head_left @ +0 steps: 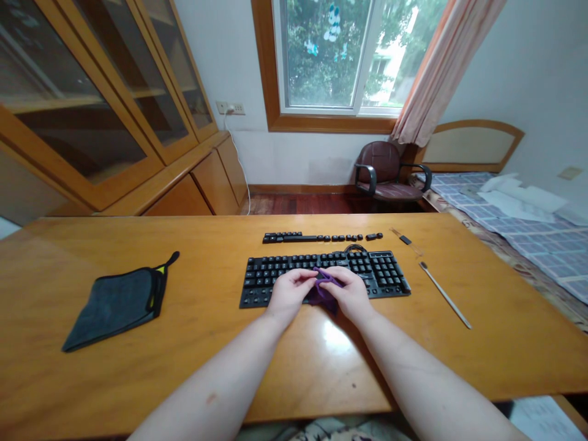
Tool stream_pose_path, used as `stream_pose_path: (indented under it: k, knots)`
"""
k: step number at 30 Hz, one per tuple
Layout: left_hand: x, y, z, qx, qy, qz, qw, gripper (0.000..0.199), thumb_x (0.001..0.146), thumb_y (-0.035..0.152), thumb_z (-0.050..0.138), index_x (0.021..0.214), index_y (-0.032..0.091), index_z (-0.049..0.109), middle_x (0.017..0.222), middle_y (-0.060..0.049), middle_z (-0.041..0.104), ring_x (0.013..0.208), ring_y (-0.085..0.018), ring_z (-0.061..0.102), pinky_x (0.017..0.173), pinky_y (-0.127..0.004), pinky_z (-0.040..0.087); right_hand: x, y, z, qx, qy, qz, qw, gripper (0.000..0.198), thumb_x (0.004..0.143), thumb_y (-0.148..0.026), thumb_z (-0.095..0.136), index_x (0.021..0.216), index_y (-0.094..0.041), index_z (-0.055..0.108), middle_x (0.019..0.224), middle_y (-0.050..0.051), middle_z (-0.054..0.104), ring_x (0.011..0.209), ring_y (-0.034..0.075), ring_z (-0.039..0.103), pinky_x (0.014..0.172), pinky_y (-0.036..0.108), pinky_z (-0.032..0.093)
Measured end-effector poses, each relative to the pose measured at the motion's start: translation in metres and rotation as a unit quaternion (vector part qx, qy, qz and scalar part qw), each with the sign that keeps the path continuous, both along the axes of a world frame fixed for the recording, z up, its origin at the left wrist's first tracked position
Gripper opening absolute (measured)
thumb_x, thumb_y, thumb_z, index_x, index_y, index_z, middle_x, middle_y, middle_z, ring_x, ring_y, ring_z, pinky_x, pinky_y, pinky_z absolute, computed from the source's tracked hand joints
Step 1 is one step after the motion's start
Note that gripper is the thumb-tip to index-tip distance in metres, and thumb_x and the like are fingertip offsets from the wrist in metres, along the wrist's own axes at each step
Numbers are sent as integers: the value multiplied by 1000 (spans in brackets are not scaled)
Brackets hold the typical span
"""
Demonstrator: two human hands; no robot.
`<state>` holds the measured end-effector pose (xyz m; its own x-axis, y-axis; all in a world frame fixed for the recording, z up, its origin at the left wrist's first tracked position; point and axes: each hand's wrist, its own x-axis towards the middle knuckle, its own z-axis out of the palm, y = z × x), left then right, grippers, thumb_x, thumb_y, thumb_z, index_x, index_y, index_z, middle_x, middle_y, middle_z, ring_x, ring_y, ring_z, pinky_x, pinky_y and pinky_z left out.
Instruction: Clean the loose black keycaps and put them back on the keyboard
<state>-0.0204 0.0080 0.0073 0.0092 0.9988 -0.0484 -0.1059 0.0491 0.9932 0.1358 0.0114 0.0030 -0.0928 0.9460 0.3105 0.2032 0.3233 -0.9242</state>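
Observation:
Over the front edge of a black keyboard (275,264), my left hand (291,293) and my right hand (348,293) meet at a crumpled purple cloth (324,299). My right fingers are closed on the cloth. Thumb and forefinger of my left hand pinch at its left edge. Something small and dark shows between the folds, too covered to name. The keyboard's bottom row lacks keycaps at the left. Behind the keyboard lies a row of loose black keycaps (337,238), with the long space bar (301,239) among them.
A folded dark grey cloth (114,300) lies at the left. To the right are a small black tool with wire loops (405,240) and a thin brush (445,295). The keyboard's coiled cable (356,248) sits behind it. Beyond the wooden table (206,380) stands a chair (386,168).

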Motion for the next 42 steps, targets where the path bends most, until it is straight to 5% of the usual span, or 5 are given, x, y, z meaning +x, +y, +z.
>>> stream_pose_path:
  k: [8, 17, 25, 32, 42]
  knots:
    - [0, -3, 5, -16, 20, -14, 1000, 18, 62, 25, 73, 77, 16, 73, 83, -6, 73, 80, -20, 67, 81, -34, 52, 4, -1, 5, -36, 13, -11, 999, 5, 68, -24, 68, 71, -21, 72, 75, 4, 69, 72, 19, 63, 72, 33, 50]
    - [1, -2, 8, -22, 23, 6, 999, 15, 63, 22, 71, 77, 17, 73, 81, -6, 73, 79, -20, 67, 76, -32, 53, -1, 0, 1, -71, 26, 9, 997, 20, 63, -22, 72, 83, -21, 72, 82, 4, 70, 79, 20, 64, 77, 35, 50]
    - [1, -4, 9, -25, 9, 3, 1000, 16, 62, 24, 72, 76, 16, 73, 80, -6, 73, 77, -20, 67, 78, -34, 53, 0, 0, 0, -55, 36, -24, 998, 5, 68, -25, 67, 70, -21, 71, 74, 3, 68, 73, 19, 62, 72, 35, 50]
    - [3, -4, 2, -6, -34, -28, 999, 29, 58, 18, 75, 86, 14, 67, 82, -5, 70, 78, -17, 66, 80, -33, 53, -2, -1, 2, -75, 52, -26, 995, 11, 69, -28, 67, 75, -19, 71, 77, 5, 69, 75, 20, 63, 72, 33, 49]
    - [-1, 1, -7, 70, 43, 12, 997, 23, 65, 21, 70, 87, 16, 64, 86, -4, 67, 82, -16, 65, 81, -32, 53, 1, 0, 2, -89, 108, -13, 990, 22, 76, -36, 62, 89, -23, 73, 91, 6, 72, 89, 23, 65, 85, 38, 48]
